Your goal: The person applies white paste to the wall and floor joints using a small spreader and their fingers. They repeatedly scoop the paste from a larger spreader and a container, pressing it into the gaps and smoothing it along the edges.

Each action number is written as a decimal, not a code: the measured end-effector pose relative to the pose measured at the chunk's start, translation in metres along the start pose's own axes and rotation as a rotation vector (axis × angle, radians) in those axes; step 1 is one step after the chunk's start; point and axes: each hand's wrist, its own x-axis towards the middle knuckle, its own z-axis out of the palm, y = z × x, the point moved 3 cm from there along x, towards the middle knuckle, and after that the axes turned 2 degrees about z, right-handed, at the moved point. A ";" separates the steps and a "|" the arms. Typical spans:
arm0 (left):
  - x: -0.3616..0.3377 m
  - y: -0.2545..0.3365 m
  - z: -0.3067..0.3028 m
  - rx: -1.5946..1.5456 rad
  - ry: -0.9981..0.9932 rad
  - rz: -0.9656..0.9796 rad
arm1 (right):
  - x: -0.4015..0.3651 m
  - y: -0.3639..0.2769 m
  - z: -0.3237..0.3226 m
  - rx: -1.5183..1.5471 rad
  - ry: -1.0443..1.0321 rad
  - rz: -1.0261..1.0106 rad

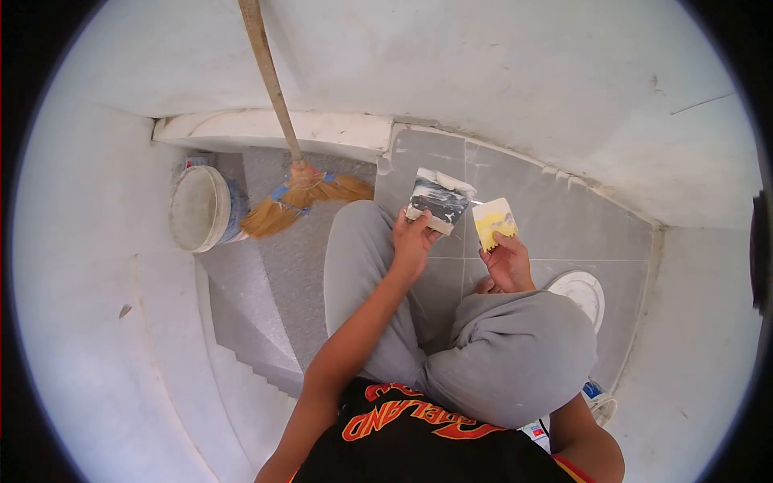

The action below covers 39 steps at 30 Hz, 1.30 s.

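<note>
My left hand [413, 241] grips the lower edge of a dark, flat rectangular tool [439, 196] smeared with white paste, with a pale strip along its near edge. To its right, my right hand [509, 262] holds a small yellow scraper [493, 221] by its lower part; whitish residue covers some of its face. The two tools are held close together above the grey floor tiles, the yellow one slightly lower. Between them a thin light sliver shows, too small to make out.
A straw broom [306, 193] leans on the wall at the upper left, beside a whitish bucket [200, 209]. A round white lid [580, 296] lies right of my knee. Another container [600, 402] is partly hidden at the lower right. Stairs [250, 314] descend on the left.
</note>
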 end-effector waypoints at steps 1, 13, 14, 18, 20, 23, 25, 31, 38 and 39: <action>0.001 -0.002 -0.001 -0.010 -0.001 -0.024 | 0.000 0.001 0.001 0.015 -0.003 0.004; 0.001 -0.003 0.004 -0.066 -0.015 -0.014 | -0.005 0.003 0.005 0.037 0.001 -0.014; 0.001 -0.002 0.005 -0.056 -0.018 -0.001 | -0.006 0.002 0.004 0.039 0.006 -0.013; -0.001 -0.002 0.005 -0.017 -0.012 0.000 | -0.010 0.000 -0.003 0.051 0.016 -0.016; -0.002 -0.001 0.004 0.032 0.021 0.021 | -0.011 0.000 -0.002 0.043 0.016 0.000; 0.001 -0.003 0.001 0.069 -0.027 0.064 | -0.010 0.000 -0.003 -0.001 0.041 -0.012; -0.001 -0.004 0.002 0.089 -0.042 0.065 | -0.011 -0.002 -0.003 -0.022 0.060 -0.010; -0.004 0.000 0.001 0.114 -0.026 0.079 | -0.007 -0.004 0.008 -0.060 0.082 0.017; -0.002 -0.002 0.001 0.132 -0.007 0.075 | -0.007 -0.007 0.007 -0.100 0.058 0.011; -0.002 -0.002 0.001 0.135 -0.011 0.065 | -0.008 -0.007 0.007 -0.095 0.066 0.006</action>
